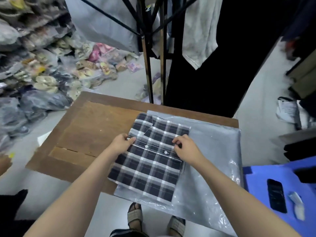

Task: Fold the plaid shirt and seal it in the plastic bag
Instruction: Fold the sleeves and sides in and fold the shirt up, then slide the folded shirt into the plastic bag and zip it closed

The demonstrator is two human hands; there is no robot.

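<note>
A folded black, grey and white plaid shirt (150,161) lies flat on a clear plastic bag (210,151) spread over the right part of a brown wooden table (89,127). Its collar points to the far left and its button strip runs across the middle. My left hand (122,142) pinches the shirt's left edge at the button strip. My right hand (185,147) pinches the fabric at the shirt's right edge. The bag sticks out to the right and toward me past the table's near edge.
A blue plastic stool (263,185) at the right carries a black phone (276,195) and a small wrapped item (297,205). Bagged goods (42,65) pile up on the left. A black rack (150,48) with hanging clothes stands behind the table. My sandalled feet (135,216) show below.
</note>
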